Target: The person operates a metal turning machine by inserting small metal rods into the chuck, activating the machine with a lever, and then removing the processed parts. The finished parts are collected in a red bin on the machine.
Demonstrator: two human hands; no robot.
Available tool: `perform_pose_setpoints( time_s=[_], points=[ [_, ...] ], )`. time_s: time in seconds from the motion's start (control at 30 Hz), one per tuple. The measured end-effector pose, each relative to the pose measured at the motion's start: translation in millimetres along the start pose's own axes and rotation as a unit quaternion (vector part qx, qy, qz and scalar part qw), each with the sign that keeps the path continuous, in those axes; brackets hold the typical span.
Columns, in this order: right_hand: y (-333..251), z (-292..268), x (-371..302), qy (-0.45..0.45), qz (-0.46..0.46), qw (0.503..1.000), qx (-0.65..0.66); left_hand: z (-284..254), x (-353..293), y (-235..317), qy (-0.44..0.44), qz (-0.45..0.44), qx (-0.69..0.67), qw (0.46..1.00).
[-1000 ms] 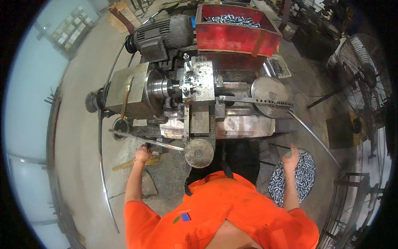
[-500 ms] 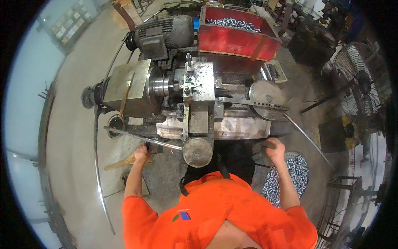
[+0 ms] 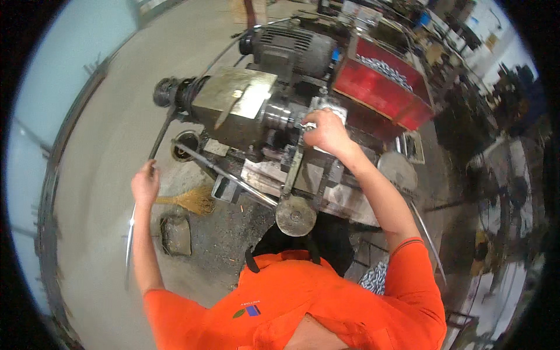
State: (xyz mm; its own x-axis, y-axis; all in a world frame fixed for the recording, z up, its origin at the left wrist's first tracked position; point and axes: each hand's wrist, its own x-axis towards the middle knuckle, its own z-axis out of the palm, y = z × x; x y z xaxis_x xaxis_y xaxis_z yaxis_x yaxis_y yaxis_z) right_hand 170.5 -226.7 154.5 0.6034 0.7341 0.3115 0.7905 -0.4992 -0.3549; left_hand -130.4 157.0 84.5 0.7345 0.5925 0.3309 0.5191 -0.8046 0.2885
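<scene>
My left hand point(image 3: 146, 184) is closed round a long metal lever point(image 3: 162, 137) that hangs from the spindle end of a small lathe. Over the tool block point(image 3: 337, 109) reaches my right hand point(image 3: 328, 134), its fingers closed at the gap beside the shiny chuck point(image 3: 277, 115). Whatever those fingers pinch is too small and hidden to make out. The boxy headstock point(image 3: 233, 96) stands left of the chuck. A second shiny rod point(image 3: 233, 179) slants down toward a round disc handle point(image 3: 296, 216) at the lathe's front.
A red bin point(image 3: 379, 87) of small metal parts stands at the back right, beside a motor point(image 3: 294, 49). On the floor lie a straw broom point(image 3: 192, 200) and a dark pan-like box point(image 3: 175, 235). More metal parts point(image 3: 374, 278) sit near my right side.
My right hand has risen from low on the right to the chuck. The left hand has moved outward and up onto the lever. The whole view has tilted and shifted.
</scene>
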Motion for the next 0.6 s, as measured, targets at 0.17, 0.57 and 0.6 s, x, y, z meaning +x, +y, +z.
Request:
perform_pose_setpoints(
  time_s=[0.17, 0.57, 0.6],
  points=[
    [-10, 49, 34, -0.018, 0.069, 0.992, -0.100, -24, -40, -74, -0.010, -0.087, 0.027, 0.996],
    [-20, 53, 37, -0.072, 0.107, 0.990, -0.048, 1, -17, -148, -0.082, -0.126, 0.195, 0.969],
    [-23, 49, 37, -0.085, 0.131, 0.987, -0.024, -1, -14, -145, -0.078, -0.125, 0.193, 0.970]
  ],
)
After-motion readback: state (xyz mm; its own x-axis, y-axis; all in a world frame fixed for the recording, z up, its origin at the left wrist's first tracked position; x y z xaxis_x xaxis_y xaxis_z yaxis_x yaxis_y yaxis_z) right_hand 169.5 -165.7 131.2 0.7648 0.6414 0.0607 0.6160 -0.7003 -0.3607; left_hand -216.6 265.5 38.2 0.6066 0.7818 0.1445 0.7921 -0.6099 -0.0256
